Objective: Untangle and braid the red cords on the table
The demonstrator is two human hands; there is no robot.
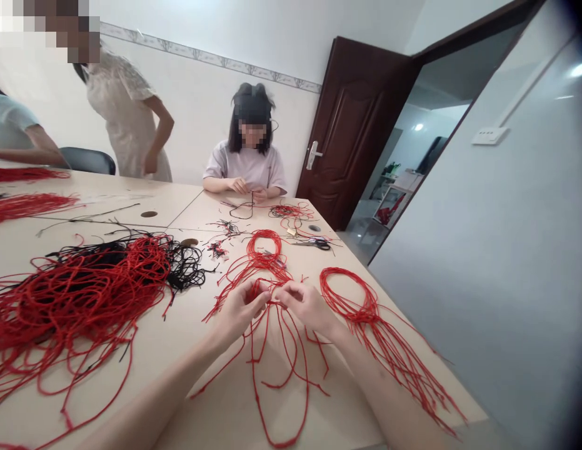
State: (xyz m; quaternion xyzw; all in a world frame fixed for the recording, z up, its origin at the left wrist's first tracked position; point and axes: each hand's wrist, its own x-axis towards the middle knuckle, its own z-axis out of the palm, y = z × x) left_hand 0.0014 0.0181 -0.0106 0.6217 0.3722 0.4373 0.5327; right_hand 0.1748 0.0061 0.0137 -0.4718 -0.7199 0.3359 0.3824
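Note:
My left hand (247,304) and my right hand (304,301) are close together above the table, thumbs and fingers pinched. Between them runs a red cord (273,302), gripped at both sides. Several red cord ends and a long loop (255,394) hang down from there onto the tabletop. Just beyond my fingers lies a coiled bundle of red cords (265,240), its loose ends spreading toward my left hand. Another looped red bundle (349,290) rests to the right, its strands passing beside my right forearm. Exactly how the cord sits inside each pinch is hidden.
A large tangle of red cords (98,294) mixed with black cords (185,269) covers the left. Black-handled scissors (319,244) lie beyond the bundles, near short scraps (218,250). A person (246,156) sits opposite handling dark cord; two others are at left. The table's right edge runs near a wall.

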